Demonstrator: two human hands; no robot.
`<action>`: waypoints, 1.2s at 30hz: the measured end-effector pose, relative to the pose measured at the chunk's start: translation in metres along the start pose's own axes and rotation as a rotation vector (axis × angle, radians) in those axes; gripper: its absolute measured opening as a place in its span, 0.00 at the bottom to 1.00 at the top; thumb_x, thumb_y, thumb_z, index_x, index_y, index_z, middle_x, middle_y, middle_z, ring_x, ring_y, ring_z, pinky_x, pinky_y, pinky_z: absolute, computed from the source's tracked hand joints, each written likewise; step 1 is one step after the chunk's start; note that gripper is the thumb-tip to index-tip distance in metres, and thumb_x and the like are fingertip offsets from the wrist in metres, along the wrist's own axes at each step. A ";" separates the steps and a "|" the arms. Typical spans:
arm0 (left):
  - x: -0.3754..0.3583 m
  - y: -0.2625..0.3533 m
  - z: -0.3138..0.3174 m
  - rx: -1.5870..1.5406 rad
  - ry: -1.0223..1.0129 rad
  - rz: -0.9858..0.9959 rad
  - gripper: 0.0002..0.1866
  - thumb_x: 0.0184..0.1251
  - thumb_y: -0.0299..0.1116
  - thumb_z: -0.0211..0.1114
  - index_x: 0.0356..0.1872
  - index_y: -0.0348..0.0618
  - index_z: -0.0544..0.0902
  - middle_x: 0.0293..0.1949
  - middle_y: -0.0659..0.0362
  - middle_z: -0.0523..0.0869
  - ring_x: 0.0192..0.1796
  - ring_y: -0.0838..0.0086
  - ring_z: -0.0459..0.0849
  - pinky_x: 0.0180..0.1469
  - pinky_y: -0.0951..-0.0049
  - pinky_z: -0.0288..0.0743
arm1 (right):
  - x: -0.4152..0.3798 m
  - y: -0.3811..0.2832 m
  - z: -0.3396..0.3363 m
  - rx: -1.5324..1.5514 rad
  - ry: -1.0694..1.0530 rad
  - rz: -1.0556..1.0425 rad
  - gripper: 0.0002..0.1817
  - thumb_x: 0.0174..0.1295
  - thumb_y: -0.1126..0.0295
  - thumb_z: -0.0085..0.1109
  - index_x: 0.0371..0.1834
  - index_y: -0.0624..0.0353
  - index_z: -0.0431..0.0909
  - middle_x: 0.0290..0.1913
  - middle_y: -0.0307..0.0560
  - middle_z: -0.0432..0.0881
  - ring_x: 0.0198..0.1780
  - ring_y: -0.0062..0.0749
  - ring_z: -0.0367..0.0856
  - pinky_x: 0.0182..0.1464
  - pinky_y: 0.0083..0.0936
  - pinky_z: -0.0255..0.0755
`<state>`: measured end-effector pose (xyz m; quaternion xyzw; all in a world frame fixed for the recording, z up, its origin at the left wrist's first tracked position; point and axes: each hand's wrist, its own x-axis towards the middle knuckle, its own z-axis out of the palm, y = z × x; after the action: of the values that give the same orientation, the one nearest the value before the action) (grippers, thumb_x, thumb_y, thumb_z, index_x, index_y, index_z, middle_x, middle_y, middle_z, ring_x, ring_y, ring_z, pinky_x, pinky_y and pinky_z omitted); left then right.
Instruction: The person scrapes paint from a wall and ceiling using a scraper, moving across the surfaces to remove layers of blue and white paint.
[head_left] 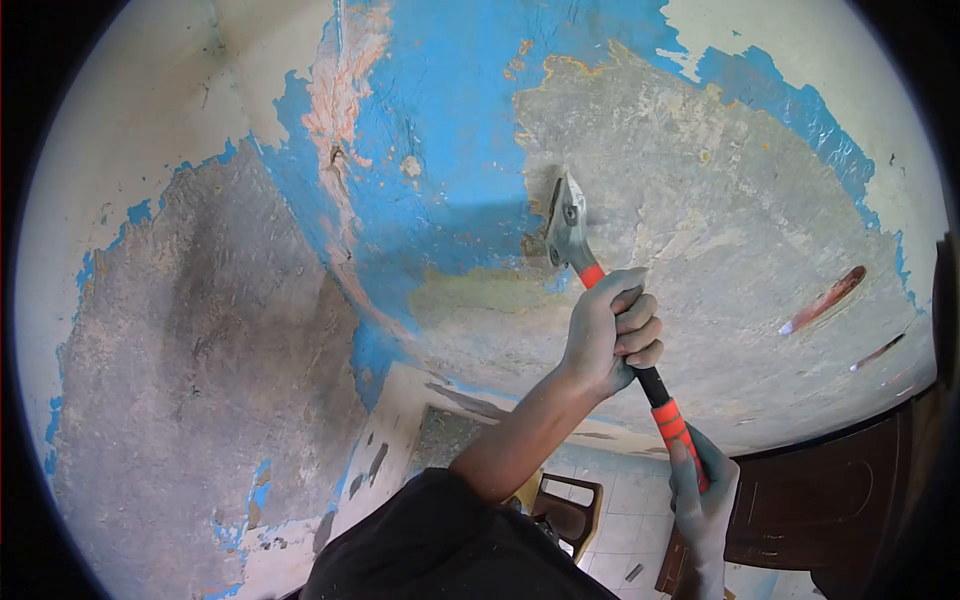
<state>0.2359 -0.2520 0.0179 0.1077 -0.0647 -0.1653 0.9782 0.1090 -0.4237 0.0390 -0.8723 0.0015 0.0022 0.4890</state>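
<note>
A long-handled paint scraper (pixel 566 236) with a grey metal head and a red and black handle runs diagonally across the middle. My left hand (pixel 612 330) is closed around the handle just below the head. Lower down, my right hand (pixel 703 482) grips the red end of the same handle. The head lies against or very close to the wall (pixel 690 190), at the border between blue paint (pixel 455 130) and bare grey plaster; exact contact of the blade cannot be made out. Both hands look coated with pale dust.
Left of the wall corner is another patchy, stripped wall (pixel 210 330). Below stand a brown chair (pixel 570 515) on the tiled floor (pixel 625 530) and dark wooden furniture (pixel 820 495) at right. Reddish streaks (pixel 825 300) mark the right side.
</note>
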 end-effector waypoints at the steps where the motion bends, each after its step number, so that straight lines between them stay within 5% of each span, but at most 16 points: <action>1: -0.001 -0.003 0.000 -0.027 -0.008 -0.013 0.23 0.72 0.38 0.52 0.13 0.59 0.57 0.09 0.73 0.52 0.08 0.85 0.50 0.10 0.79 0.46 | -0.001 -0.006 -0.001 0.000 0.006 -0.006 0.17 0.64 0.69 0.58 0.51 0.72 0.79 0.17 0.35 0.67 0.23 0.12 0.62 0.25 0.16 0.55; 14: 0.006 -0.005 0.010 0.033 0.019 0.089 0.22 0.72 0.37 0.52 0.15 0.59 0.57 0.10 0.73 0.52 0.08 0.86 0.49 0.10 0.79 0.46 | 0.012 0.013 -0.004 0.033 0.008 0.005 0.21 0.66 0.62 0.57 0.52 0.71 0.79 0.18 0.34 0.67 0.22 0.13 0.63 0.25 0.16 0.55; 17: 0.002 0.010 0.000 0.067 -0.042 0.119 0.22 0.72 0.38 0.52 0.15 0.59 0.57 0.10 0.73 0.52 0.08 0.85 0.49 0.10 0.79 0.46 | 0.018 0.015 0.005 -0.015 -0.013 -0.124 0.20 0.66 0.63 0.57 0.51 0.71 0.79 0.18 0.33 0.68 0.23 0.12 0.63 0.25 0.16 0.55; 21: 0.004 -0.005 0.010 -0.005 -0.012 0.026 0.23 0.71 0.38 0.52 0.14 0.59 0.57 0.09 0.73 0.51 0.08 0.85 0.49 0.10 0.80 0.46 | 0.004 0.001 -0.008 -0.011 0.045 -0.010 0.17 0.65 0.67 0.58 0.50 0.71 0.80 0.19 0.33 0.67 0.25 0.12 0.62 0.26 0.16 0.55; 36: 0.002 -0.001 0.007 0.024 0.000 0.061 0.23 0.73 0.37 0.51 0.14 0.59 0.57 0.09 0.73 0.52 0.08 0.86 0.49 0.10 0.80 0.46 | 0.007 0.009 0.001 0.008 0.057 -0.086 0.18 0.65 0.66 0.59 0.50 0.70 0.80 0.19 0.34 0.68 0.24 0.13 0.61 0.26 0.16 0.55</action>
<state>0.2366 -0.2548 0.0243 0.1174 -0.0701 -0.1345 0.9814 0.1160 -0.4272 0.0312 -0.8692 -0.0222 -0.0435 0.4920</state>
